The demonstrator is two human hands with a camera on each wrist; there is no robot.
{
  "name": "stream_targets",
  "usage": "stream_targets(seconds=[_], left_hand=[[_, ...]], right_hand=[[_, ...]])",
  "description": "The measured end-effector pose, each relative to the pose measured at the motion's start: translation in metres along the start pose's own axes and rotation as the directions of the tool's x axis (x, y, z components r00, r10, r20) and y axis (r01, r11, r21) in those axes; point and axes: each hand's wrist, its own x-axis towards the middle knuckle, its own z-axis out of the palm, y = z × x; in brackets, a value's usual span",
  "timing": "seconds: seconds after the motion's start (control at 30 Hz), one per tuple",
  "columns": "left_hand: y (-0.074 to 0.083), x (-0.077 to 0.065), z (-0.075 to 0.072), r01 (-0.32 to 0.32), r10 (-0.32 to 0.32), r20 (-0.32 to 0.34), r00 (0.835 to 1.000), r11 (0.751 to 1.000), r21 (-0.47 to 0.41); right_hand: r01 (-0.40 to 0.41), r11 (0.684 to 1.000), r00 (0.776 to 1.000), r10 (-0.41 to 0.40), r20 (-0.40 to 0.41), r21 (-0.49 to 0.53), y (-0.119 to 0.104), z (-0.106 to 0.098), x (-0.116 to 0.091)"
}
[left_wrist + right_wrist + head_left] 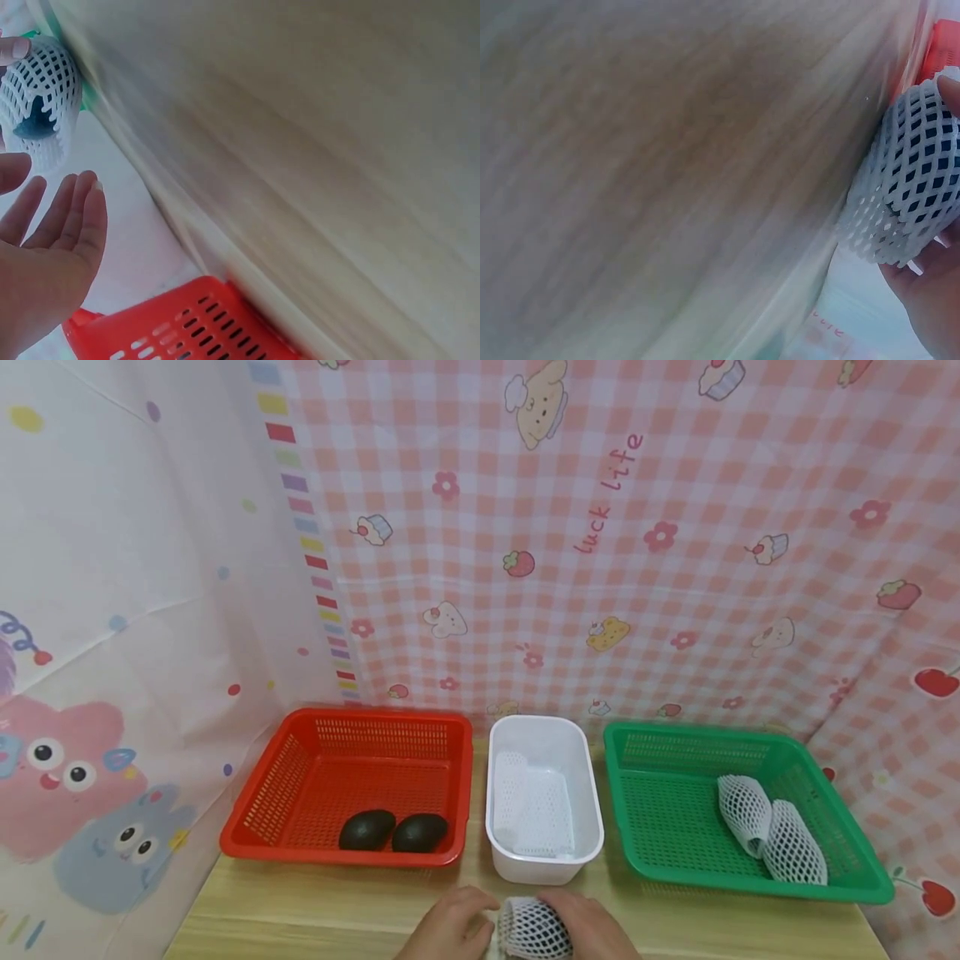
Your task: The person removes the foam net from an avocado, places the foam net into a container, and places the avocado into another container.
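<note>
My right hand (596,925) grips a dark avocado in a white foam net sleeve (534,928), low over the near part of the table. In the right wrist view the foam net (911,169) covers most of the fruit, with dark skin showing through the mesh. Just left of it is my left hand (452,927); the left wrist view shows this hand (56,251) with fingers extended and nothing in them. That same view reveals a torn-looking gap in the net, baring dark avocado skin (36,120).
Two bare avocados (367,831) lie in the red basket (345,858) on the left. Inside the white basket (546,870) in the middle is a pale foam net (510,789). The green basket (750,883) on the right holds two net-wrapped pieces (795,843). A patterned curtain (480,510) hangs behind.
</note>
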Motion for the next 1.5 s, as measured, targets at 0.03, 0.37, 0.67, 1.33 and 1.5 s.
stream_targets(seconds=[0.03, 0.37, 0.67, 1.33, 1.5], left_hand=[[0.0, 0.001, 0.001, -0.005, 0.005, 0.008, 1.0, 1.0, -0.011], [0.007, 0.007, 0.007, 0.109, -0.102, 0.1, 0.99, 0.992, -0.066], [0.003, 0.009, 0.019, -0.034, 0.035, 0.012, 0.999, 0.997, -0.07], [0.011, 0.021, 0.018, 0.192, -0.158, 0.272, 0.949, 0.976, -0.105], [0.013, 0.025, 0.017, 0.263, -0.215, 0.312, 0.926, 0.957, -0.124]], right_hand=[[-0.003, 1.0, 1.0, 0.003, 0.005, 0.013, 0.001, 0.0, -0.001], [-0.103, 0.992, 0.99, 0.095, 0.1, 0.07, 0.01, -0.015, -0.011], [-0.103, 0.986, 0.987, 0.085, 0.136, 0.128, 0.016, -0.021, -0.013], [0.085, 0.944, 0.996, -0.092, 0.007, 0.319, 0.038, -0.005, -0.021], [0.11, 0.939, 0.993, -0.115, -0.006, 0.326, 0.033, -0.011, -0.019]])
